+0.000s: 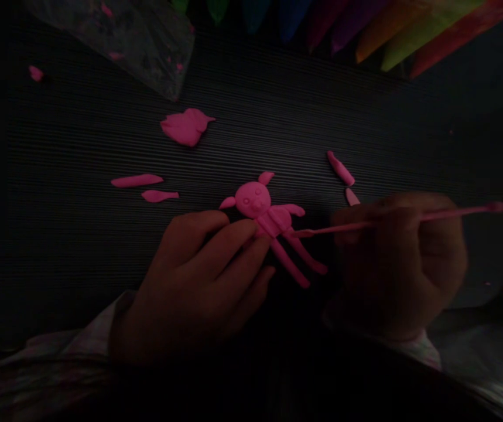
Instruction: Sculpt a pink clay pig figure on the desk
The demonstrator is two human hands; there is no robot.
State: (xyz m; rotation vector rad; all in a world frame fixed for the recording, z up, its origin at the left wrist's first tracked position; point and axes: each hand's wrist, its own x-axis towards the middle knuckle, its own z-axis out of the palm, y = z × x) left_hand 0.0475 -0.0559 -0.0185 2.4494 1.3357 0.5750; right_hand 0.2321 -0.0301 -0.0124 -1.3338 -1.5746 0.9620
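A pink clay figure (258, 201) with a round head, ears, arms and two long legs lies on the dark table, tilted with its legs toward the lower right. Fingertips of my left hand (207, 275) rest on the figure's body at its left side; the fingers are stretched and hide one arm. A thin pink modelling tool (339, 228) is pinched in my right hand (404, 258). Its flattened tip touches or nearly touches the top of the figure's legs, and its knobbed other end sticks out to the right.
Left of the figure lie two pink clay strips (137, 181), with a flat clay lump (187, 127) above. Another clay roll (341, 169) is near my right hand. A clear plastic bag (146, 53) and several coloured clay packets (343, 26) line the far side.
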